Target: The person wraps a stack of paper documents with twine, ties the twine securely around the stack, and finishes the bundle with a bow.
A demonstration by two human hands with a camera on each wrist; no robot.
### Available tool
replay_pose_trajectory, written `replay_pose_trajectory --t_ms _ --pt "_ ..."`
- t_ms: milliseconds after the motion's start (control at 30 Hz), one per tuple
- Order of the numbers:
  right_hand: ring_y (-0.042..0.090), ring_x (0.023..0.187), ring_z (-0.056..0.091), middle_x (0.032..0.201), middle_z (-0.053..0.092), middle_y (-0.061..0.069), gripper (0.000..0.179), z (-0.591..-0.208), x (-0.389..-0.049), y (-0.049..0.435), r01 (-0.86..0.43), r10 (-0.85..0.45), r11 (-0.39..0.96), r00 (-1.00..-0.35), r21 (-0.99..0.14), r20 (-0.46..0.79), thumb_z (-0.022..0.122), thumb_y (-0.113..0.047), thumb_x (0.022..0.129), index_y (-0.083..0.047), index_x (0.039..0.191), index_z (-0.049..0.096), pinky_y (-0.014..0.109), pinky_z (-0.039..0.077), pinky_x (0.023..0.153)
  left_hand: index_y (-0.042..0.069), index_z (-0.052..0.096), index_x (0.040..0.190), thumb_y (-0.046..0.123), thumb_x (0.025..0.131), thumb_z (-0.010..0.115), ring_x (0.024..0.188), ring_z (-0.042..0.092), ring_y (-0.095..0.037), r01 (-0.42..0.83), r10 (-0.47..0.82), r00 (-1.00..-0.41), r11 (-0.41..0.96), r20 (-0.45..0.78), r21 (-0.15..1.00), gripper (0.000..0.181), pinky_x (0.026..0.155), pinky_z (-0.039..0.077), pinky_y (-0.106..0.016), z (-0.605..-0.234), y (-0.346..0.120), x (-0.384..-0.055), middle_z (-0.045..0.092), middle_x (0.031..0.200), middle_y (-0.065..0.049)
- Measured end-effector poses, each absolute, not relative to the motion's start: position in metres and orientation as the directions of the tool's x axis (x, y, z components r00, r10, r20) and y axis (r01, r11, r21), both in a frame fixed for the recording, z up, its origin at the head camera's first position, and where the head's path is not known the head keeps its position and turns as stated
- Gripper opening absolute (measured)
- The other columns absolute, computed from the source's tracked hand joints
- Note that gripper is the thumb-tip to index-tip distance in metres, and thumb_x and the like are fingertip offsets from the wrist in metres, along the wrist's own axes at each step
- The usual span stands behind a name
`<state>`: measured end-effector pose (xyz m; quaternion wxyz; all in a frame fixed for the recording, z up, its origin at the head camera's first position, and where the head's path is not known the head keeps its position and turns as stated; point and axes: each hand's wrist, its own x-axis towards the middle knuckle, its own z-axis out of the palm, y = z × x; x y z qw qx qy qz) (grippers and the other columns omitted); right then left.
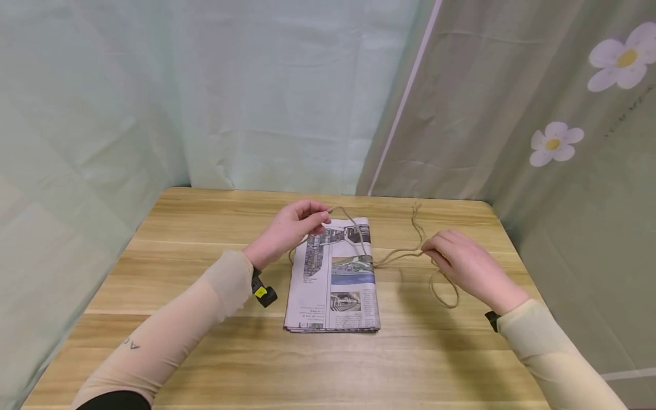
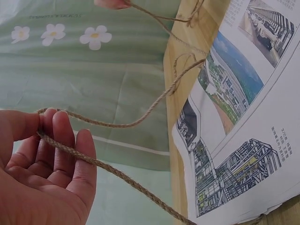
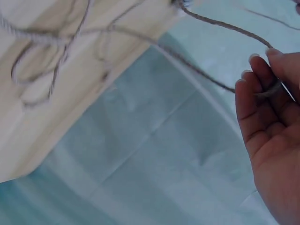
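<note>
A folded newspaper (image 1: 312, 296) lies on the wooden table, its printed side up, with brown twine (image 1: 398, 257) running to it from the right. Above its top edge my left hand (image 1: 289, 230) pinches a bend of the twine (image 2: 140, 187) between thumb and fingers, lifting it into a loop over the paper. Over the table to the right, my right hand (image 1: 468, 265) holds another stretch of twine, pinched at the fingertips. In the right wrist view the twine (image 3: 225, 26) passes through the fingers. How the twine runs beneath the newspaper is hidden.
Loose twine with a frayed end (image 1: 416, 213) lies behind the right hand, and another slack loop (image 1: 445, 302) hangs or lies below it. Pale curtains (image 1: 287, 102) stand behind the table (image 1: 246, 364) and at its sides.
</note>
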<state>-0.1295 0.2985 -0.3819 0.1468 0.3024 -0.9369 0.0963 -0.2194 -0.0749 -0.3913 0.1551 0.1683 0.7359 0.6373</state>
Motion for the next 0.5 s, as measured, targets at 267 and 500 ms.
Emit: replay_pose_trajectory --t_ms 267,500 --pt "0.02 0.088 0.063 0.095 0.069 -0.001 0.01 -0.363 -0.141 0.263 -0.622 -0.55 0.776 -0.748 -0.103 0.371 0.071 -0.01 0.097 -0.011 0.106 0.071 0.043 0.052 0.082 0.004 0.062 0.131 0.022 0.106 0.059 0.105 0.067 -0.025 0.053 0.452 -0.892 0.141 -0.017 0.989 0.031 0.096 0.055 -0.039 -0.392 -0.074 -0.217 0.067 0.117 -0.01" --pt "0.017 0.088 0.062 0.101 0.068 0.001 0.01 -0.355 -0.155 0.241 -0.638 -0.537 0.757 -0.731 -0.143 0.42 0.069 -0.011 0.099 -0.011 0.109 0.069 0.039 0.053 0.076 0.008 0.064 0.128 0.021 0.106 0.059 0.106 0.067 -0.024 0.053 0.457 -0.889 0.135 -0.015 0.989 0.026 0.095 0.056 -0.037 -0.394 -0.07 -0.217 0.067 0.119 -0.012"
